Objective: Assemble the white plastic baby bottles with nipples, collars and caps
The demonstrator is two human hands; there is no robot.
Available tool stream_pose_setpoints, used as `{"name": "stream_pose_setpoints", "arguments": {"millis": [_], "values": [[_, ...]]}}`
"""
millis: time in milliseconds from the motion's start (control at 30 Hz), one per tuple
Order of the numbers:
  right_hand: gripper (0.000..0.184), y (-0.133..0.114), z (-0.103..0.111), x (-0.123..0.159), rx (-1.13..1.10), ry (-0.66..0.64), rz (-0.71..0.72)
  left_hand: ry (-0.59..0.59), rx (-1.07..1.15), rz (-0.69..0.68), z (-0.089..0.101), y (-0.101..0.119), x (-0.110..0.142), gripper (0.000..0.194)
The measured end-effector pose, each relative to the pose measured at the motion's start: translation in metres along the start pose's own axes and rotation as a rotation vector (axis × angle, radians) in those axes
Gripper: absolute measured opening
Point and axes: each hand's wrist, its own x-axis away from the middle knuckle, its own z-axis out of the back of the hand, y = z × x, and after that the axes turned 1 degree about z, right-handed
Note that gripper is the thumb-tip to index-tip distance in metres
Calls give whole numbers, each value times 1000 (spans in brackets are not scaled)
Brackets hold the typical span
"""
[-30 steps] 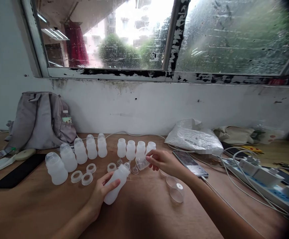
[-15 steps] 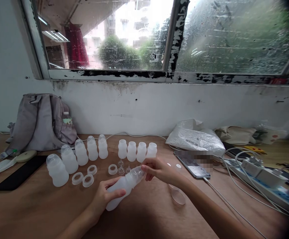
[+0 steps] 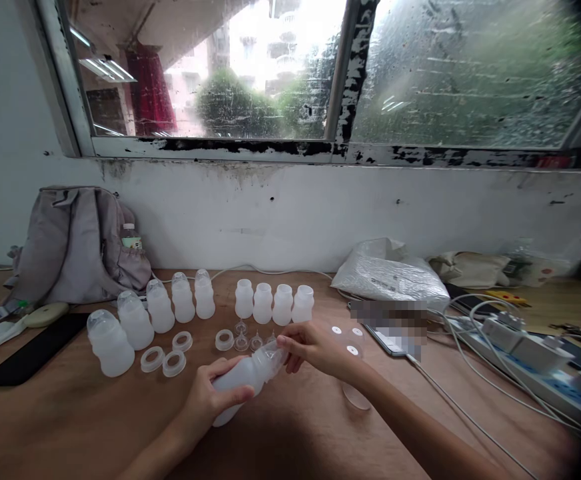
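Note:
My left hand [image 3: 215, 397] is wrapped round the frosted white body of a baby bottle [image 3: 233, 383], tilted with its top up to the right. At that top sits a clear cap [image 3: 269, 360]. The fingers of my right hand [image 3: 303, 343] pinch the cap's far end; whether the cap is fully seated cannot be made out. Just behind the bottle lie clear bottle nipples [image 3: 241, 341] and a white collar ring [image 3: 224, 340]. Under my right forearm a clear cap [image 3: 356, 398] is partly hidden, with small white discs [image 3: 352, 351] close by.
Capped bottles [image 3: 184, 300] stand in a slanting row at left, with three collar rings [image 3: 152, 359] before them. Several open bottles [image 3: 263, 303] line up at the back. A phone [image 3: 390, 343], power strip [image 3: 525, 373], cables and plastic bag [image 3: 390, 273] occupy the right; a backpack [image 3: 80, 247], the left.
My right hand has shifted slightly left, bringing the clear cap closer to the bottle's body. More of the white discs show beside my right wrist. My left hand keeps its hold.

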Motion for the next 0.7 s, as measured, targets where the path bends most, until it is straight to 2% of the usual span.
{"name": "stream_pose_setpoints", "arguments": {"millis": [400,700], "values": [[38,17,-7,-8,-184,-52,21,16,25,18,-2,3,4,42],[37,11,-7,-7,-221,-67,41,69,24,-36,-5,-2,3,47]]}}
